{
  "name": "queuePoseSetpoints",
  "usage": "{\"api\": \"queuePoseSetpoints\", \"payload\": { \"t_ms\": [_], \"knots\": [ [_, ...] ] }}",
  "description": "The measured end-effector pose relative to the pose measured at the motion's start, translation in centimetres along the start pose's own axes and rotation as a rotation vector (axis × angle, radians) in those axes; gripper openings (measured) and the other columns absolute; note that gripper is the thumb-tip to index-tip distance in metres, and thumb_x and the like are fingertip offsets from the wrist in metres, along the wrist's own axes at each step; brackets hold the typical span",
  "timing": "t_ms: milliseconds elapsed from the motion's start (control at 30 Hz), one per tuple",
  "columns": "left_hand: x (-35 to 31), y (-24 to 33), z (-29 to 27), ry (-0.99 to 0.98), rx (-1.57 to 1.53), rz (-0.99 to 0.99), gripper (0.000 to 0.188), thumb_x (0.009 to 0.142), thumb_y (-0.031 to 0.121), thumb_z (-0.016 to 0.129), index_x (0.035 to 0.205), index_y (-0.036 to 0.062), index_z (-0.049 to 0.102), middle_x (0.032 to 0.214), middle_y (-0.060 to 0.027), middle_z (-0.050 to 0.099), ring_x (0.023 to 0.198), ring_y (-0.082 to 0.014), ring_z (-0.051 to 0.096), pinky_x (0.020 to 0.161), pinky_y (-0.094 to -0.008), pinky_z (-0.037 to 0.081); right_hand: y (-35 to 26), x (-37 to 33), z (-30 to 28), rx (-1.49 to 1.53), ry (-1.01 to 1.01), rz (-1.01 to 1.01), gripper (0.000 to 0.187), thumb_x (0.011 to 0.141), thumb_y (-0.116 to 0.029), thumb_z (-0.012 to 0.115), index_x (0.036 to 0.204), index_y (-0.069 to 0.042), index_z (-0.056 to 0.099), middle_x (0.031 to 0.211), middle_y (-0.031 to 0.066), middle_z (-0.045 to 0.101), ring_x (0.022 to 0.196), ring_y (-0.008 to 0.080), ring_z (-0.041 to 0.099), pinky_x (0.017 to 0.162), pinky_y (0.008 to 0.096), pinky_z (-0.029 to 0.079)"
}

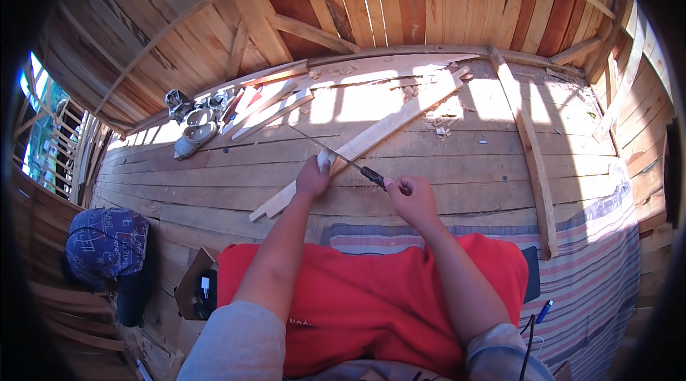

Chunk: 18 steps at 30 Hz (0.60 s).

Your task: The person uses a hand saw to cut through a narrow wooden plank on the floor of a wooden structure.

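My right hand (pixel 413 199) is closed around the dark handle of a long, thin-bladed tool (pixel 373 176). Its narrow blade (pixel 304 135) slants up and to the left, over the lower part of a long pale wooden beam (pixel 400 115). Against the blade, my left hand (pixel 313 176) is closed with a small whitish piece (pixel 324 159) at its fingertips; I cannot make out what kind it is. The beam lies diagonally on the plank floor, with another strip of wood beside its near end. Both forearms reach across a red cloth (pixel 357 295) over my lap.
Shoes (pixel 198 127) and cut wood strips (pixel 271 115) lie at the far left. Wood shavings (pixel 443 120) are scattered beyond the beam. A wooden post (pixel 525 145) lies at right, over a striped mat (pixel 586 259). A patterned cap (pixel 107 245) and an open box (pixel 189 288) sit at left.
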<state>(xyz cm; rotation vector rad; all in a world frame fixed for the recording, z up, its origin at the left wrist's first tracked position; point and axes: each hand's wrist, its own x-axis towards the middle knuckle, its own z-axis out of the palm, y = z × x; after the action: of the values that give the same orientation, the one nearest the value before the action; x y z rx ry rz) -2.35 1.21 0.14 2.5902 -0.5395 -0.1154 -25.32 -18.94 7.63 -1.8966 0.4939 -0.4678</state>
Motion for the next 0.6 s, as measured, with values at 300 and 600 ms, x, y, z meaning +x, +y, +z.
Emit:
{"api": "queuePoseSetpoints", "payload": {
  "t_ms": [300,600],
  "knots": [
    [-3.2,-3.2,-0.8,0.099,0.042,-0.093,0.035,0.101,0.029,0.048,0.112,-0.0008,0.063,0.113,-0.0251,0.066,0.106,-0.0450,0.063,0.092,-0.0554,0.048,-1.0,-1.1,0.1,-0.011,-0.151,-0.001,0.042,0.091,-0.032,0.074,0.070,0.003,0.064,0.055,0.0092,0.053,0.051,0.0165,0.048,0.051,0.0379,0.039],
    [-3.1,-3.0,0.7,0.288,0.099,-0.053,0.035,0.101,0.028,0.048,0.105,0.0001,0.069,0.106,-0.0242,0.068,0.102,-0.0431,0.063,0.090,-0.0549,0.048,-1.8,-0.3,-2.3,0.032,-0.375,-0.002,0.027,0.092,-0.025,0.077,0.093,0.002,0.070,0.062,0.0017,0.057,0.055,0.0100,0.052,0.052,0.0318,0.043]
  ]
}}
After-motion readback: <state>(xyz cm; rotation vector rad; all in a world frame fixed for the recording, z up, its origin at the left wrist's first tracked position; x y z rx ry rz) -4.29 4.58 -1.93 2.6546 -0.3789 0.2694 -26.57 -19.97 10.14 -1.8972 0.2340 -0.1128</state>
